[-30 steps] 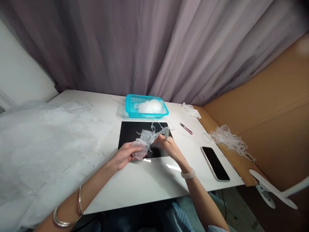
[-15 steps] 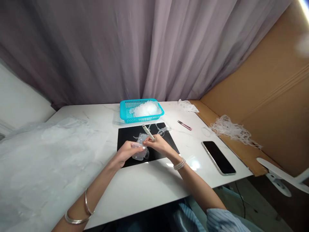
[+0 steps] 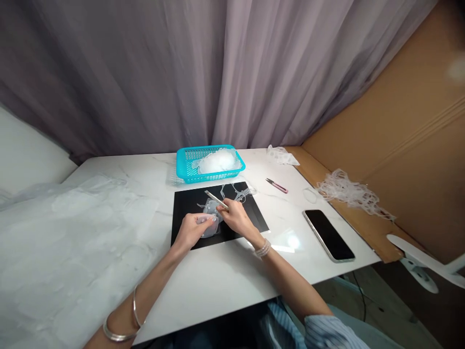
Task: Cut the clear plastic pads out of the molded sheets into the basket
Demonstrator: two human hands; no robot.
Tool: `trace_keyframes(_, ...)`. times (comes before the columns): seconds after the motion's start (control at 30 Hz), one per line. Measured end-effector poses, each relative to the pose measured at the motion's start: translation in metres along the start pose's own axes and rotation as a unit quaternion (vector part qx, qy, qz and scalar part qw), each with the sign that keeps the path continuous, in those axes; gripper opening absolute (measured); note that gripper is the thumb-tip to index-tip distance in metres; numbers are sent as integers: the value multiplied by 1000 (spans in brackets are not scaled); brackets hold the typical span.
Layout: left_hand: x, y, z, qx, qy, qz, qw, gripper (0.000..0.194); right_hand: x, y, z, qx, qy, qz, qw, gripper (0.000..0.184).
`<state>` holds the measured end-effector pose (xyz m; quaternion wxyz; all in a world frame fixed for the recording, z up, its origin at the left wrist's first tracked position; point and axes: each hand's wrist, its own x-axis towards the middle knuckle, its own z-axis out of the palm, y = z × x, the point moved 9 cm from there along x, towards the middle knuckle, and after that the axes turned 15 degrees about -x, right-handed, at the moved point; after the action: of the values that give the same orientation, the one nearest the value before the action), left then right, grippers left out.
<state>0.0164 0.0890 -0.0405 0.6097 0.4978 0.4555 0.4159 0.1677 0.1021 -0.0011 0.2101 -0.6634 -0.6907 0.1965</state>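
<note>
My left hand (image 3: 192, 229) is closed, its thumb and fingers pinching a translucent plastic piece (image 3: 210, 230) with a thin, sheet-like look. Under and around it lies a black mat (image 3: 185, 208). My right hand (image 3: 235, 215) is closed around a slim white pen-shaped tool (image 3: 217, 198), whose upper end points up and left. Its fingertips are beside the plastic piece, at its right edge; whether they also grip it I cannot tell. Thin clear plastic offcuts (image 3: 238, 193) lie at the mat's far right corner.
A turquoise basket (image 3: 180, 167) holding white translucent pieces stands behind the mat. Pink-handled thread snips (image 3: 276, 185) and a phone (image 3: 329, 236) lie to the right. Stringy plastic scraps (image 3: 350, 189) sit along the right edge. A large heap of translucent plastic (image 3: 72, 257) covers the left side.
My right hand has turned slightly, so the tool tilts lower and more to the left. My left hand keeps its pinch on the plastic piece. The whole view has shifted slightly.
</note>
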Motion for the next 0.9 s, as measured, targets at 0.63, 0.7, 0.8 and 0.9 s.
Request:
trace_keyframes(0.63,-23,33,3,123,28,91,988,21,-10,-29,4,30,-64,-96,993,10)
trace_keyframes(0.7,-25,36,-2,111,50,102,987,25,-7,-19,2,21,-38,-66,997,12)
trace_keyframes(0.8,-24,42,-9,79,59,105,990,34,3,11,-8,14,7,-8,1000,13)
trace_keyframes(0.9,-20,41,-6,-17,-1,61,998,40,10,37,-23,26,39,23,999,15)
